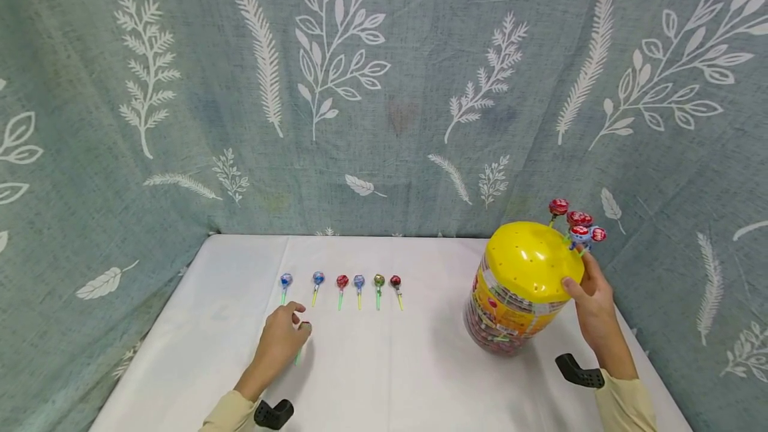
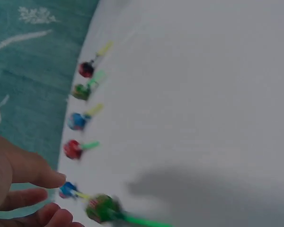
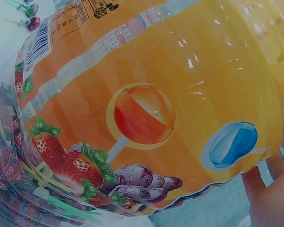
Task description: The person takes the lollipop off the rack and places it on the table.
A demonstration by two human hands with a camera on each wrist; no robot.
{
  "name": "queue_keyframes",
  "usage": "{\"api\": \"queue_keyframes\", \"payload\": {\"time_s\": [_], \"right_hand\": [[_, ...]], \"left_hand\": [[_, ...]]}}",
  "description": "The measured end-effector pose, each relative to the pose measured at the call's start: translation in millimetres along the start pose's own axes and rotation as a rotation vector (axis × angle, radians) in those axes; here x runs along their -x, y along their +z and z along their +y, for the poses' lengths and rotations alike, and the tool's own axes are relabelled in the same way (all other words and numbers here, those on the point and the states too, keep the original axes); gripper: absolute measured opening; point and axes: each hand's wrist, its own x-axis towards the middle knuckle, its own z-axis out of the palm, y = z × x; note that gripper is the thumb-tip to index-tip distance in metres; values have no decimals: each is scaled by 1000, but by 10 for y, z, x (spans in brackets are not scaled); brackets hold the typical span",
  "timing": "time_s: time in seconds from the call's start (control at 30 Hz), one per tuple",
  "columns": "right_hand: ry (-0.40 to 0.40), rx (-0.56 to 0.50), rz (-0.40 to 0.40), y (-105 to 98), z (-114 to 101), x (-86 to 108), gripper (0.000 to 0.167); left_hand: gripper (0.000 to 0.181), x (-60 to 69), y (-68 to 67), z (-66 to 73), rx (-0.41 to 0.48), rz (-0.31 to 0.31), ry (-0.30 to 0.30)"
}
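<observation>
Nearest are two beige sleeves (image 1: 227, 412), with a black wrist device (image 1: 274, 414) beside the left cuff and another black wrist device (image 1: 579, 371) beside the right. The left hand (image 1: 277, 337) is low over the desk (image 1: 432, 385), its thumb and the other fingers apart with a gap between them. A loose green lollipop (image 2: 102, 209) with a green stick is just beside those fingertips, nearer the person; whether the hand touches it, I cannot tell. Further right is a big clear jar (image 1: 504, 312) with an orange and yellow printed wrap and wrapped sweets (image 3: 7, 151) visible low inside. The right hand (image 1: 600, 319) is clamped on the jar's upper right side, thumb against the yellow lid (image 1: 531, 259). The lid is dotted with small holes, and a cluster of red and blue lollipops (image 1: 579, 219) stands out of its far right edge, close to that hand. Beyond the left hand, a row of six lollipops (image 1: 359, 281) lies on the desk, spaced apart, sticks toward the person; from the left their heads are blue, blue, red, blue, green and dark red. Behind the desk hangs a grey-green curtain (image 1: 408, 172) with white leaf sprays.
</observation>
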Motion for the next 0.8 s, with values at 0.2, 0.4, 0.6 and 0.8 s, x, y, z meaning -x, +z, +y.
{"api": "queue_keyframes", "payload": {"time_s": [0.2,0.4,0.6,0.8], "right_hand": [[3,21,17,-25,17,-3,60],[-4,42,31,-20,32,-16,60],[-19,0,7,-14,24,-10,60],[-11,-14,-10,-16,7,-15,59]], "left_hand": [[29,-149,-40,339,154,-17,72],[25,-177,63,818,329,-44,214],[22,-232,163,1279,405,-104,308],[19,-294,219,1698,496,-140,357]]}}
